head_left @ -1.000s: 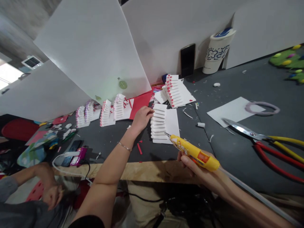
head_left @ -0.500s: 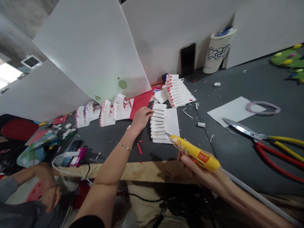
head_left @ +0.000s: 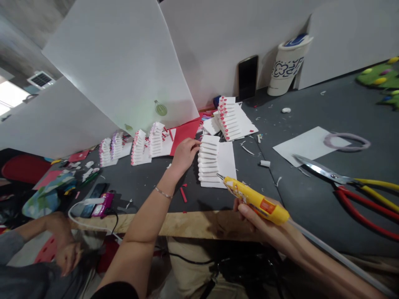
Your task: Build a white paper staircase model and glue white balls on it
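Observation:
My right hand is wrapped round a yellow hot glue gun with an orange patch and a clear glue stick trailing from its back. Its metal nozzle points left, close to the lower sticks of a row of white round-tipped sticks. That row lies on a white card. My left hand reaches to the row's upper left edge, thumb and fingers pressed together at the stick ends. Whatever is between those fingertips is too small to make out.
Similar rows with red tips stand behind and to the left. Large scissors, a lilac ring, a paper cup and a phone are on the right. At lower left sits another person. White scraps litter the table.
Almost nothing differs. The view has shifted very slightly; both hands, the glue gun and the row of white sticks keep nearly the same places.

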The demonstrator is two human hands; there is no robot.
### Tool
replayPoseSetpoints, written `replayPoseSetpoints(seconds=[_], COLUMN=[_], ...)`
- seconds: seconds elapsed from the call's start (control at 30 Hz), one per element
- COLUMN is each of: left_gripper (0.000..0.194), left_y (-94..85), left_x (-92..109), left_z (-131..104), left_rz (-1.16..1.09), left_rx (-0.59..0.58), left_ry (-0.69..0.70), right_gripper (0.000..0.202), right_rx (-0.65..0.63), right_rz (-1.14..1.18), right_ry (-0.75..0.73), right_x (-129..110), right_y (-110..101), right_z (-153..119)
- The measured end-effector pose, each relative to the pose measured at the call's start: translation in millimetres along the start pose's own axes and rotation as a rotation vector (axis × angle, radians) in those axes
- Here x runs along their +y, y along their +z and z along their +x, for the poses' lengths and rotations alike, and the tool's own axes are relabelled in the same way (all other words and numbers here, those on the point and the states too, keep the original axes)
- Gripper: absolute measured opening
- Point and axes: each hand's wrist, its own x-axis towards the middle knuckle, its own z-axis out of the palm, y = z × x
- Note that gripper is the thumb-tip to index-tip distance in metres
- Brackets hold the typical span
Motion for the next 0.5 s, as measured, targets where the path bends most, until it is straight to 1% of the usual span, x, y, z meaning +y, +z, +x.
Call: replayPoseSetpoints(seconds=[0.13,0.27,0.4,0.5], left_gripper=[0.013,0.015,0.015,0.014], left_y=[-0.1,3.2,6.2,5.8], left_x=[-0.7,-1.7,-2.6,-1.7], left_z=[0.3,0.8,0.7,0.4], left_rz=[-0.018,-0.053,-0.03,-0.014], left_rx=[-0.003,-0.027,-0.033,-0.039], left_ry=[0.014,0.01,0.001,0.004], right_gripper=[0.023,0.023,0.027,0.028], right_rx=[0.033,0.017,0.061,0.059], right_rz=[-0.029,-0.018,-0.013,-0.01], right_ry=[-0.01,0.019,0.035,0.03], right_x=[0.2,0.8,2.7,2.8], right_y=[1.0,1.7,4.4,5.8], right_z=[0.1,-0.3,-0.7,-1.0])
